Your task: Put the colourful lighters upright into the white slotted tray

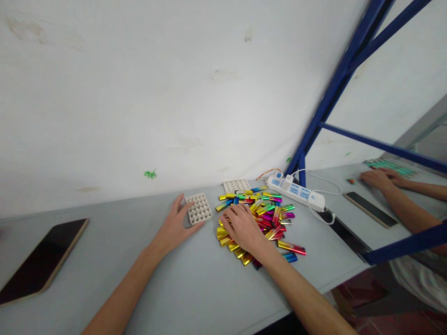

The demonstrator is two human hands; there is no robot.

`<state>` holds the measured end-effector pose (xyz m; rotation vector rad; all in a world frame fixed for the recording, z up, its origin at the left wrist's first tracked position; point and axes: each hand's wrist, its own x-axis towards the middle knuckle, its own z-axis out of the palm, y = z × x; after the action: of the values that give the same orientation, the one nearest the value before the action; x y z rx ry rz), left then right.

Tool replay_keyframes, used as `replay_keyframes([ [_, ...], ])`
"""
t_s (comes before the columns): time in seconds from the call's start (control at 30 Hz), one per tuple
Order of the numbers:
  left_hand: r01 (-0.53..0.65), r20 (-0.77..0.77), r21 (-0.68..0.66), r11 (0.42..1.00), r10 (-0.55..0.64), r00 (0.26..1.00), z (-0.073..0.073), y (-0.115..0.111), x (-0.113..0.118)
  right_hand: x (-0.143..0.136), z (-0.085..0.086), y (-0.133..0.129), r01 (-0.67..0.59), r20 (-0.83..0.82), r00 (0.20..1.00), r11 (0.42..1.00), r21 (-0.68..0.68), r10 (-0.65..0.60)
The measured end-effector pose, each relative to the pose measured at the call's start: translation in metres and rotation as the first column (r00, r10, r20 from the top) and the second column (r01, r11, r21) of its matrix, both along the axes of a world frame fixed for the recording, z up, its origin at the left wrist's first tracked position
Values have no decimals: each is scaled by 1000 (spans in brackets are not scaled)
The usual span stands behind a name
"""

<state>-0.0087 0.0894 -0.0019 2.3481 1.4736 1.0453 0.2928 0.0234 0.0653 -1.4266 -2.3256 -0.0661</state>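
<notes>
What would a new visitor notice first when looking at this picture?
First, the heap of shiny multicoloured sticks in the middle of the grey table, with the right hand resting on it. Beside it, the left hand touches a white holed tray. A blue metal frame rises at right.

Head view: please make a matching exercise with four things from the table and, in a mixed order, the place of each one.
Things:
1. white tray
2. pile of shiny sticks
3. power strip
4. dark phone

Places:
A. far left of the table
B. under the right hand
C. at the left hand's fingertips
D. beside the blue frame post

Pairs: 1-C, 2-B, 3-D, 4-A
</notes>
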Motion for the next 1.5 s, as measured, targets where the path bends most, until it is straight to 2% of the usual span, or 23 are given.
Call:
replay_keyframes([
  [0.07,-17,-64,17,1000,18,998,-7,1,-1,3,1,3,-16,-57,998,1000,2,17],
  [0.13,1,-136,19,1000,2,991,-7,4,-4,8,1,7,-10,-112,994,1000,6,10],
  [0.33,176,-278,-92,980,-195,940,19,33,-26,28,4,21,83,-232,970,996,24,-75],
  [0.47,145,-341,-82,986,-165,925,34,56,-33,39,6,27,116,-250,962,993,9,-110],
  [0.6,141,-375,-11,990,-135,917,41,63,-18,40,7,27,122,-251,960,993,-9,-120],
  [0.7,104,-370,40,994,-82,925,39,62,2,37,9,24,111,-248,962,993,-34,-116],
  [0.83,135,-350,25,991,-118,929,32,60,19,35,14,20,109,-227,966,992,-66,-121],
  [0.97,154,-335,5,988,-143,931,28,66,23,35,16,18,102,-223,968,992,-75,-116],
  [1.23,127,-254,-23,992,-129,959,27,93,40,44,10,23,133,-266,954,990,-41,-139],
  [1.5,94,-216,-31,995,-98,971,26,95,44,61,9,30,207,-300,933,978,-9,-200],
])
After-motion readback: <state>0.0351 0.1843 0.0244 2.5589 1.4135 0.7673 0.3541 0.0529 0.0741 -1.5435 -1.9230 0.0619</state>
